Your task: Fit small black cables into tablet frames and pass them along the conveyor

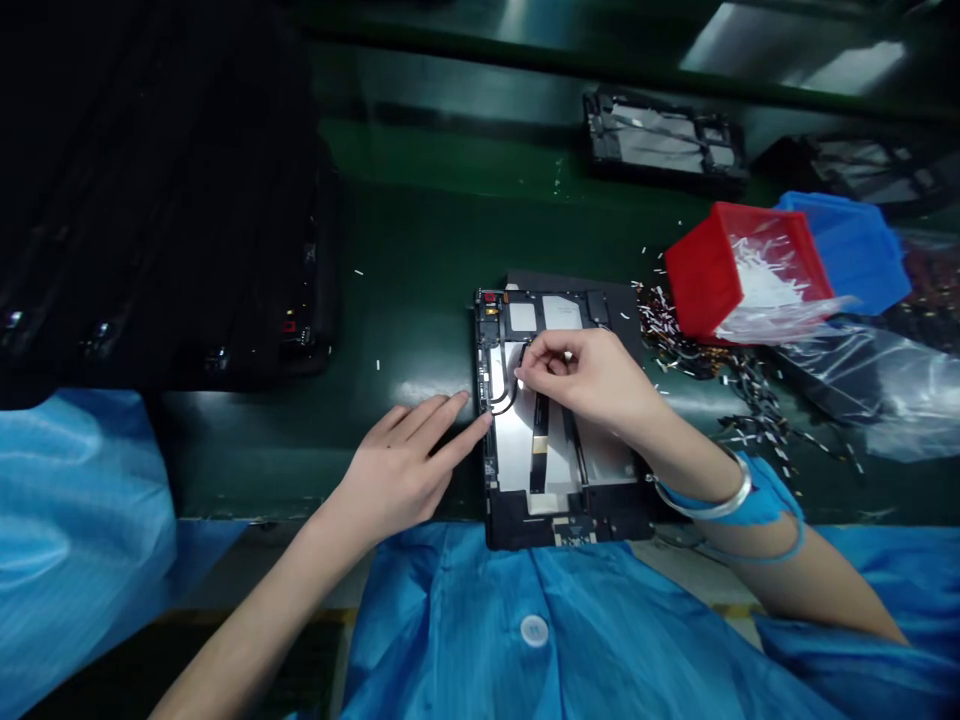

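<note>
An opened tablet frame point(559, 505) with a silver inner plate lies on the green belt in front of me. My left hand point(409, 465) rests flat beside its left edge, fingers stretched out, fingertips touching the frame. My right hand point(592, 375) hovers over the upper part of the frame, fingers pinched on a thin black cable point(504, 405) that curves down to the frame's left side.
A red bin point(720, 280) of small white parts and a blue bin point(855, 245) stand at the right, with clear plastic bags point(877, 375) and scattered small parts point(750, 390). Another frame point(660, 140) lies farther back. A dark stack point(150, 200) fills the left.
</note>
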Motion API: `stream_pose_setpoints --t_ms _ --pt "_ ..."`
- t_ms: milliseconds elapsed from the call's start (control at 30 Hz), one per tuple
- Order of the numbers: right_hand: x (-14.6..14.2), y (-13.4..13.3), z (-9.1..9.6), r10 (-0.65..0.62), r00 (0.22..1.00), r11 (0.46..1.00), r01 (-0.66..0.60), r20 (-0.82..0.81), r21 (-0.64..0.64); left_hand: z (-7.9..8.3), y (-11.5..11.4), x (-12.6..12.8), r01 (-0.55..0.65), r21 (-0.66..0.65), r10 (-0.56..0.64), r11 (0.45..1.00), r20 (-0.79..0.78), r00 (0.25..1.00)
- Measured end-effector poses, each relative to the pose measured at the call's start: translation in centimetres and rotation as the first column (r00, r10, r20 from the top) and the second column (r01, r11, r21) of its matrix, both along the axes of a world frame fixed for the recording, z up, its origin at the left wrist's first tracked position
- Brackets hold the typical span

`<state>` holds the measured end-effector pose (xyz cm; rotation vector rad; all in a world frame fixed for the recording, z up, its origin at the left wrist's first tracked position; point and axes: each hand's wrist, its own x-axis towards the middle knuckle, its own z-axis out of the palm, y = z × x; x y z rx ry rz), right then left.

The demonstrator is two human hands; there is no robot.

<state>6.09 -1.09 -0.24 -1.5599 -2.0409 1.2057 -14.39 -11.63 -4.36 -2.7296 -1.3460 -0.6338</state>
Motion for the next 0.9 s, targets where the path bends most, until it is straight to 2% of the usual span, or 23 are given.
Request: stream_pose_setpoints --t_ms 367,633,900 --pt "-0.4 0.1 0.2 0.027 0.999 0.999 -0.028 -0.028 -0.042 -0.3 0.1 0.0 -0.003 0.018 0.004 1.000 -0.059 0.998" --pt "-0.5 0.8 0.0 0.022 0.991 0.999 -0.028 -0.133 -0.044 -0.1 0.1 -0.1 -0.026 0.010 0.026 1.000 -0.087 0.996" --pt "-0.2 2.0 0.4 0.115 0.988 0.982 -0.129 -0.106 -0.137 0.2 0.1 0.5 -0.004 -0.001 0.004 1.000 -0.035 0.999"
